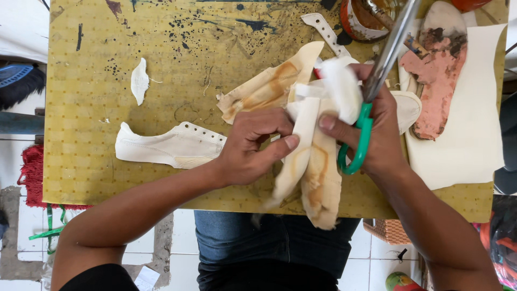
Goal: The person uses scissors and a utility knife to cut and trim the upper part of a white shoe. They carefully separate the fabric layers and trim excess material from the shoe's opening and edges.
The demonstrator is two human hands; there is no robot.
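Note:
My left hand (252, 144) pinches a cream, glue-stained shoe upper piece (309, 161) that hangs over the near edge of the table. My right hand (377, 126) grips green-handled scissors (362, 141), whose steel blades point up and away past a wad of white fabric (342, 86); its thumb also presses on the same cream piece. A second stained cream piece (266, 89) lies just behind my left hand.
A yellow, paint-spattered work board (97, 81) carries a white perforated shoe upper panel (172, 146), a small white scrap (139, 81), a white perforated strap (325, 31), a pink worn insole (439, 81) on cream sheet material (474, 129), and a tin (361, 21). A wicker basket (388, 229) sits below right.

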